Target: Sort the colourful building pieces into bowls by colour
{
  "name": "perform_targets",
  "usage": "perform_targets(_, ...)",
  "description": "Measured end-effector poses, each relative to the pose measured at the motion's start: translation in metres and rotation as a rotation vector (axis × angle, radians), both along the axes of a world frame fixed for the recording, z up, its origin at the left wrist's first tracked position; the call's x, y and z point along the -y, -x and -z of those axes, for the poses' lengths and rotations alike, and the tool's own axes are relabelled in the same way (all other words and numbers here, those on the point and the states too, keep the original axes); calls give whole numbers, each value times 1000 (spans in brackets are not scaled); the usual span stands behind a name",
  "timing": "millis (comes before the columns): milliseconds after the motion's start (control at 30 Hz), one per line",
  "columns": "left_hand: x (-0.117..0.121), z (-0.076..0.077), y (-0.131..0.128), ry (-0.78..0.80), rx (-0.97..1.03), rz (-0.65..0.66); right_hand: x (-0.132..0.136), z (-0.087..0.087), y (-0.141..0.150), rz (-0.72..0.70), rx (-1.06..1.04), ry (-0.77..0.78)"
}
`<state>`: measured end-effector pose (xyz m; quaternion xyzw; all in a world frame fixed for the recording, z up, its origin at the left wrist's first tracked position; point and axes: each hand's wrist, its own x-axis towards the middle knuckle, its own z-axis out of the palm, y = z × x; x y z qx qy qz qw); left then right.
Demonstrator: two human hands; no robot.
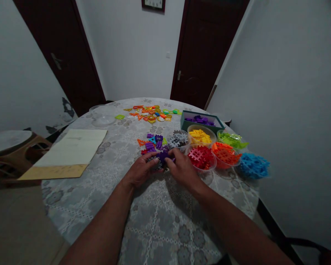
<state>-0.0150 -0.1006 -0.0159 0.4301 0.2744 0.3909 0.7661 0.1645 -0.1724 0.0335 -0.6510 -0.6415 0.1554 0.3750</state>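
Note:
My left hand (pixel 140 170) and my right hand (pixel 182 168) meet over the middle of a round table (pixel 165 221). Both pinch a small cluster of joined purple and grey plastic pieces (pixel 162 157), fingers curled round it from either side. Just beyond the cluster lie several loose purple, orange and blue pieces (pixel 152 142). A clear bowl of red pieces (pixel 200 157) stands right beside my right hand.
Clear bowls hold grey (pixel 178 139), yellow (pixel 200 136), orange (pixel 225 154), green (pixel 231 140) and blue pieces (pixel 253 165) at the right. A teal box (pixel 201 120) holds purple ones. A mixed pile (pixel 151 113) lies farther back, and a paper folder (pixel 68 151) at left.

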Motion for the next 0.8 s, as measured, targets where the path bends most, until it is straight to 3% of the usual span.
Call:
perform_targets(100,1,-1,-1,6,-11,-12,1,0,-3,31,-181,53)
perform_targets(267,1,-2,-1,-22,-41,-35,3,1,-2,-32,-382,118)
perform_targets(433,-3,2,-2,-41,-86,-111,18,-21,-10,-46,-326,115)
perform_targets(567,-7,5,-2,-38,-110,-188,19,-53,-49,-188,8,92)
perform_targets(667,-6,4,-2,-10,-102,-167,-5,-72,-94,-236,177,138)
perform_targets(733,-5,2,-2,5,-94,-152,-31,-81,-126,-162,202,196)
perform_targets(800,-4,1,-2,16,-89,-154,-60,-89,-156,32,194,178)
